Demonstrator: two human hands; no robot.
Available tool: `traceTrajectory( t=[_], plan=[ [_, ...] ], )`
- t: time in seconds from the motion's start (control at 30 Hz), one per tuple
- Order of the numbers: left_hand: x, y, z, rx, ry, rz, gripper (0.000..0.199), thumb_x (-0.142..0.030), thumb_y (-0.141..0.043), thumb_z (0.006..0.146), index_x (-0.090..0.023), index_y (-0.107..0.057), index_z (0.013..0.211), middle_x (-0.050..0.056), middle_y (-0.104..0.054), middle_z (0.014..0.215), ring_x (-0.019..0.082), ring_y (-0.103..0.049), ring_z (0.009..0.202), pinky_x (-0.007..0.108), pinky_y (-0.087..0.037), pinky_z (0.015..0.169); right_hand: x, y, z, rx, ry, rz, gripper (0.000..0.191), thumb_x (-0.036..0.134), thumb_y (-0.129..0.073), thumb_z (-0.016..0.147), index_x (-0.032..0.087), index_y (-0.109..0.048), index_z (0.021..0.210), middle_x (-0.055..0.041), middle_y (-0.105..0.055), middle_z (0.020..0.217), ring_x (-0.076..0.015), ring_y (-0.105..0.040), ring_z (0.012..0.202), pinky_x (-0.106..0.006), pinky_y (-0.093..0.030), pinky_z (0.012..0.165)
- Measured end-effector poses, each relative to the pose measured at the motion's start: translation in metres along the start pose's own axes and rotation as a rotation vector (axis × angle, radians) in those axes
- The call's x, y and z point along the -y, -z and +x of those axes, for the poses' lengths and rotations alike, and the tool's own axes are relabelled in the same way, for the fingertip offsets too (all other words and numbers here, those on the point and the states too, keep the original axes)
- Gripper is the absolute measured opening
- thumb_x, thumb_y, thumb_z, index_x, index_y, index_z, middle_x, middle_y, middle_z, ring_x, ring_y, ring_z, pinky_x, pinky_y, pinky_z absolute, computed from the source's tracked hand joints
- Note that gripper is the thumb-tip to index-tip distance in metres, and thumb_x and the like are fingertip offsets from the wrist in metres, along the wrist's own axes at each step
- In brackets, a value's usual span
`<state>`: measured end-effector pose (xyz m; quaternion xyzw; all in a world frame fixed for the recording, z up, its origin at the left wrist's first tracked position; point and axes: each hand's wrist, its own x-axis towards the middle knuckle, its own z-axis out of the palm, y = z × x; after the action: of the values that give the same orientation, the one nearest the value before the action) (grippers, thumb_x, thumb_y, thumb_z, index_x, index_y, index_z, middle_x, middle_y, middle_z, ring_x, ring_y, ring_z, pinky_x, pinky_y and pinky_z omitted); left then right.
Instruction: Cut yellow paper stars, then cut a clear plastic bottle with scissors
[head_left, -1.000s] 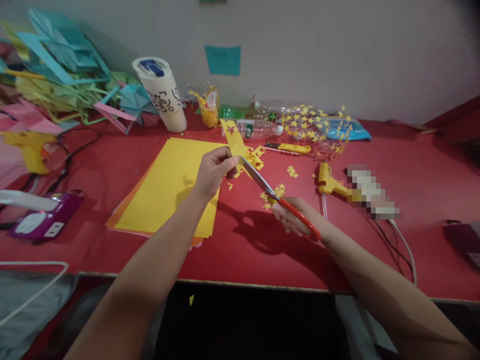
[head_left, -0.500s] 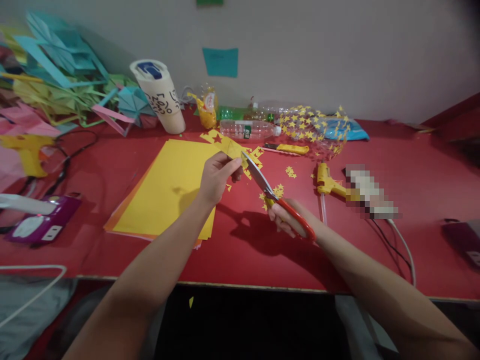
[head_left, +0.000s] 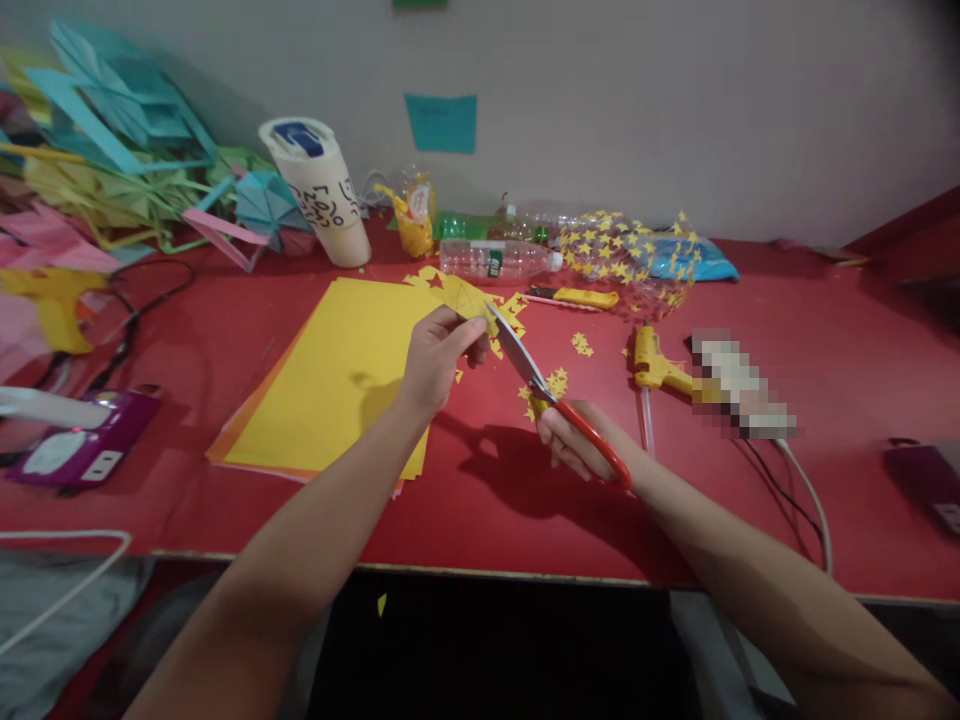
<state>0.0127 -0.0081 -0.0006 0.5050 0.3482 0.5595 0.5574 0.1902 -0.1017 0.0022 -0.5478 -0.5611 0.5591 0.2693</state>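
My left hand (head_left: 439,355) pinches a small piece of yellow paper (head_left: 466,298) with faint drawn lines, above the red table. My right hand (head_left: 574,440) is closed round the red handles of a pair of scissors (head_left: 529,368). The blade tips point up and left and reach the edge of the paper piece. Below the scissors lie several small yellow paper stars (head_left: 556,381), with more stars (head_left: 581,344) a little farther right. Star-cut yellow scraps (head_left: 517,305) lie behind my hands. A stack of yellow sheets (head_left: 322,380) is under my left forearm.
Behind are a yellow box cutter (head_left: 585,298), a clear bottle (head_left: 469,260), a star-covered clear plastic piece (head_left: 622,250) and a white tumbler (head_left: 319,195). A yellow glue gun (head_left: 656,365) lies right. Folded paper shapes (head_left: 135,120) and a purple power strip (head_left: 90,440) stand left.
The paper piece and my left hand have shifted very slightly, and the scissor tips have moved a little right. Both hands keep their hold.
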Motion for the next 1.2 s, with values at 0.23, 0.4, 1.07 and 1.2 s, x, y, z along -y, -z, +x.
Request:
traceTrajectory(
  t=[0.23,0.4,1.07,1.2],
  plan=[
    [-0.002,-0.001,0.0002,-0.004,0.012,-0.026,0.021,-0.021,-0.064,0.074,-0.02,-0.049,0.059,-0.005,-0.057,0.049,0.006,-0.051,0.042,0.02,-0.043,0.043,-0.0001,-0.0006,-0.0002,0.016,0.021,-0.003,0.063,0.086,-0.049,0.073,0.025,-0.041,0.06,0.0111,-0.036,0.034,-0.0061,-0.035,0.027,-0.026,-0.047,0.044],
    [-0.0033,-0.0011,0.0,0.003,0.014,-0.036,0.019,-0.022,-0.064,0.072,-0.02,-0.051,0.059,-0.005,-0.057,0.049,0.005,-0.051,0.042,0.019,-0.043,0.043,0.0028,-0.0007,-0.0011,0.004,-0.016,-0.005,0.064,0.088,-0.051,0.069,0.026,-0.04,0.059,0.0114,-0.035,0.032,-0.0066,-0.034,0.026,-0.027,-0.048,0.045],
    [-0.01,0.0055,0.0054,-0.021,-0.035,-0.011,0.017,-0.026,-0.063,0.073,-0.02,-0.049,0.066,-0.006,-0.053,0.053,0.005,-0.051,0.044,0.018,-0.042,0.045,0.0046,0.0012,-0.0007,-0.042,-0.064,-0.045,0.048,0.064,-0.062,0.076,0.024,-0.041,0.058,0.0114,-0.037,0.035,-0.0065,-0.037,0.028,-0.025,-0.043,0.042],
    [-0.009,0.0064,0.0059,-0.014,-0.041,-0.008,0.016,-0.028,-0.062,0.075,-0.021,-0.05,0.068,-0.006,-0.055,0.054,0.005,-0.05,0.044,0.018,-0.041,0.044,0.0043,0.0007,-0.0009,-0.027,-0.036,-0.03,0.049,0.065,-0.062,0.076,0.025,-0.039,0.058,0.0116,-0.037,0.035,-0.0063,-0.036,0.028,-0.026,-0.046,0.045]
  ],
)
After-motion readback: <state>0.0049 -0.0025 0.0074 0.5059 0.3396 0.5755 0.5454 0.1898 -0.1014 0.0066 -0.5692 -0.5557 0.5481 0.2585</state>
